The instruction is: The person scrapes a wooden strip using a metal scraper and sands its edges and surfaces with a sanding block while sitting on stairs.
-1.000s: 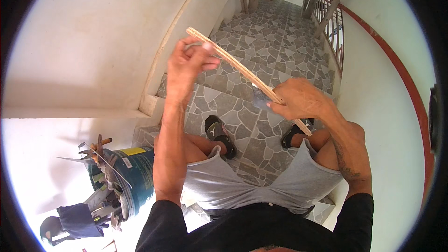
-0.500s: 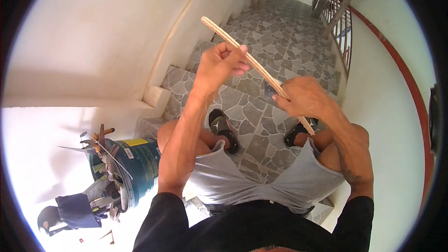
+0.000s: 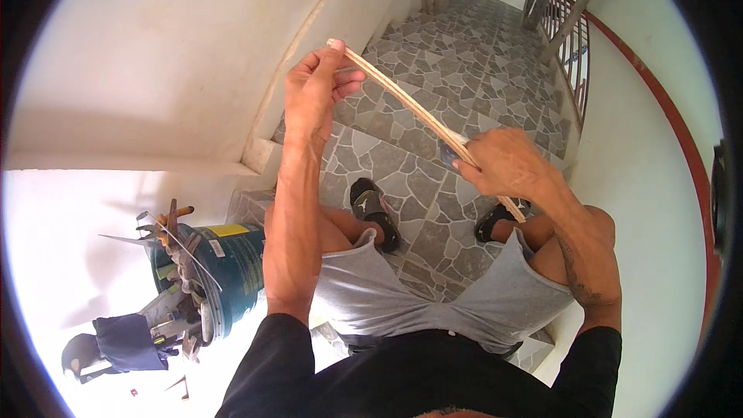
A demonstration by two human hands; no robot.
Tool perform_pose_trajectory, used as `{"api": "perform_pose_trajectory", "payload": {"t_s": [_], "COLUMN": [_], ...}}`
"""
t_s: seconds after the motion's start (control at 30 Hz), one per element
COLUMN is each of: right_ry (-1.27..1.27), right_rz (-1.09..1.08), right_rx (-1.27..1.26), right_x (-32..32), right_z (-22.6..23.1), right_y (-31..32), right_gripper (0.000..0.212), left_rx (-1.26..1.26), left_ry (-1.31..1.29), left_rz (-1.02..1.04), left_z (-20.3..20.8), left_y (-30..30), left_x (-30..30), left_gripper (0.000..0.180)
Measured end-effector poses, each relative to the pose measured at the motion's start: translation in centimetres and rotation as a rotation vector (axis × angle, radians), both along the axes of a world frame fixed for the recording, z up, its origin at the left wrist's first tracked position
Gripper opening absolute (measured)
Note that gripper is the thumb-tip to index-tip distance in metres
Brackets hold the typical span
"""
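White walls bound stone-patterned stairs; teal bucket, lower left. Wooden strip crosses centre diagonally. Right hand clamps it; left hand touches its upper end by thumb, pinch unconfirmed. Step judged: handling the strip's edge; next move calls for steady right grip. Open room: upper centre, above stair edges.

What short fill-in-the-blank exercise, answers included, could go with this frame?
1. The left hand is at the strip's ____ end (upper or lower).
2. The right hand grips the strip nearer its ____ end (upper or lower).
3. The bucket is on the person's ____ side.
4. The shirt is ____ in colour.

Missing words: upper; lower; left; black.
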State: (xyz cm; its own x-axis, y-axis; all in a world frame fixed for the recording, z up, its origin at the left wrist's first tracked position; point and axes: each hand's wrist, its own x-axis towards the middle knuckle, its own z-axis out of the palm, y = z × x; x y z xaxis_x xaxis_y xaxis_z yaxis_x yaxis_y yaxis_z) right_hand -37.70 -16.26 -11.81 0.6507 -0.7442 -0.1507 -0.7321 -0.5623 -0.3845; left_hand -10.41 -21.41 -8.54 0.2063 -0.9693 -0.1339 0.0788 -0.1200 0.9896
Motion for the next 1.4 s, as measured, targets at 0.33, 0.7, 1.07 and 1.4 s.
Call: {"api": "perform_pose_trajectory", "payload": {"t_s": [0.33,0.7,1.07,1.4], "right_ry": [0.033,0.072,0.002,-0.241], "right_rz": [0.01,-0.114,-0.097,-0.134], "right_rx": [-0.013,-0.002,0.014,0.427], "right_x": [0.2,0.5,0.0,-0.8], "right_z": [0.1,-0.1,0.0,2.5], "right_y": [0.0,0.1,0.3,-0.6], "right_gripper": [0.036,0.036,0.038,0.044], "left_rx": [0.013,0.232,0.059,0.213], "left_ry": [0.013,-0.13,0.005,-0.032], "left_rz": [-0.037,-0.55,-0.162,-0.815], "left_z": [0.1,-3.0,-1.8,-2.4], "left_y": [0.4,2.5,0.9,3.2], "left_x": [-0.7,-5.5,-3.3,-6.6], "left_gripper": [0.039,0.033,0.022,0.024]}}
